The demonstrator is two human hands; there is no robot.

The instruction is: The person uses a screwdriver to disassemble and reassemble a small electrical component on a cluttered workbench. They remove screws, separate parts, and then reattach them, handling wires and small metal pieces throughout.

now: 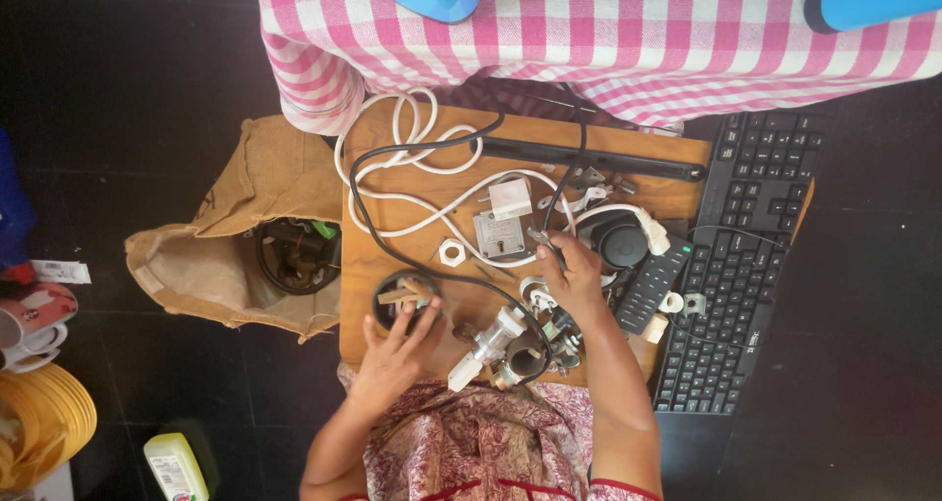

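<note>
A small wooden board [392,256] on my lap carries many loose parts. My left hand [397,349] rests with spread fingers on a black round ring-shaped part [404,295] holding small wooden bits. My right hand [574,275] pinches a small dark metal piece [543,239] next to a grey square metal box [498,234]. Between my hands lies a white plastic pipe fitting [488,344] and a black cable loop [525,364]. White cord [412,148] and black cord [358,197] coil across the board. A white hex nut [451,253] sits near the middle.
A black keyboard [746,256] lies on the right, a black remote [653,285] beside it. A burlap sack [235,236] with parts sits left. A pink checked cloth [589,30] hangs at the top. Yellow plates [44,418], mugs [34,324] and a bottle [177,467] stand on the dark floor.
</note>
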